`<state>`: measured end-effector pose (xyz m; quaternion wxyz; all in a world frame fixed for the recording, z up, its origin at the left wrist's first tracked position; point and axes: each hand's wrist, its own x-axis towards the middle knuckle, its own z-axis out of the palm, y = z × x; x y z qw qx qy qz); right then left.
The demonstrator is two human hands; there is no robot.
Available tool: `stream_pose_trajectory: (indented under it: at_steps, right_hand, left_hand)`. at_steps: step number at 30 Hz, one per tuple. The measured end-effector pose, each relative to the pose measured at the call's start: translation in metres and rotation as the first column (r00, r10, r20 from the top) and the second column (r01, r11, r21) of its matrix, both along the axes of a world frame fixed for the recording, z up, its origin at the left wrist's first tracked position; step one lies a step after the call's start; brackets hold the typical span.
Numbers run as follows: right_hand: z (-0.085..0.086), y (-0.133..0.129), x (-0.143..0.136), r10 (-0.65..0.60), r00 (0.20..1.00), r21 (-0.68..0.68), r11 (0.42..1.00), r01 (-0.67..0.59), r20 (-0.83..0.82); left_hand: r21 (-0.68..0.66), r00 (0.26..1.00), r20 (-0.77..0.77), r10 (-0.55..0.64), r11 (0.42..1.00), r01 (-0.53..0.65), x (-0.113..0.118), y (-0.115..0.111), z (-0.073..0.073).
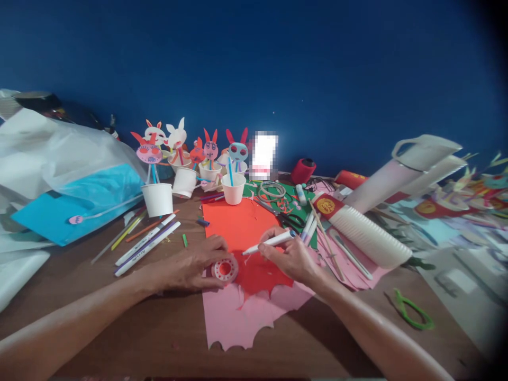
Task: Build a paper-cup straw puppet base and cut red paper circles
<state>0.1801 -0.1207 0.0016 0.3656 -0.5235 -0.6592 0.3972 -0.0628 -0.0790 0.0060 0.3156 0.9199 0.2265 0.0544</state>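
Note:
My left hand (198, 262) pinches a small round tape roll (234, 271), pale with marks around its rim, and red shows through its middle. It rests over the lower left of a red-orange paper sheet (226, 219). Between the fingers of my right hand (288, 257) is a white marker (273, 241) with a dark blue end, held slantwise. Its uncapped-looking tip points left, just above the red sheet, apart from the roll. Under the red sheet lies pink paper (230, 320) with scalloped cut edges.
White paper cups (157, 200) with paper animal faces on straws stand at the back left. Markers (148, 248) lie left of my hands. Black-handled scissors (291, 219), a sleeve of stacked white cups (369, 233) and a pitcher (387, 174) sit right. A green pipe cleaner (415, 315) lies nearer.

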Motion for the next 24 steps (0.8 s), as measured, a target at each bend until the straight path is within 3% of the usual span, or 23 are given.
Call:
stream_pose_trajectory:
  at_steps: [3,9,24]
  right_hand:
    - [-0.001,0.002,-0.002,0.050,0.999,-0.019,0.999,-0.050,0.009]
    - [0.003,-0.001,-0.012,0.039,0.983,0.009,0.999,-0.041,0.182]
    - [-0.004,0.000,-0.019,0.065,0.951,0.068,0.994,-0.089,0.302]
  left_hand:
    - [0.003,1.000,-0.004,0.011,1.000,-0.011,-0.001,0.001,-0.003]
    - [-0.016,1.000,-0.017,0.021,1.000,-0.022,-0.001,-0.001,-0.005]
    - [-0.013,1.000,-0.008,0.028,1.000,-0.028,-0.002,-0.001,-0.007]
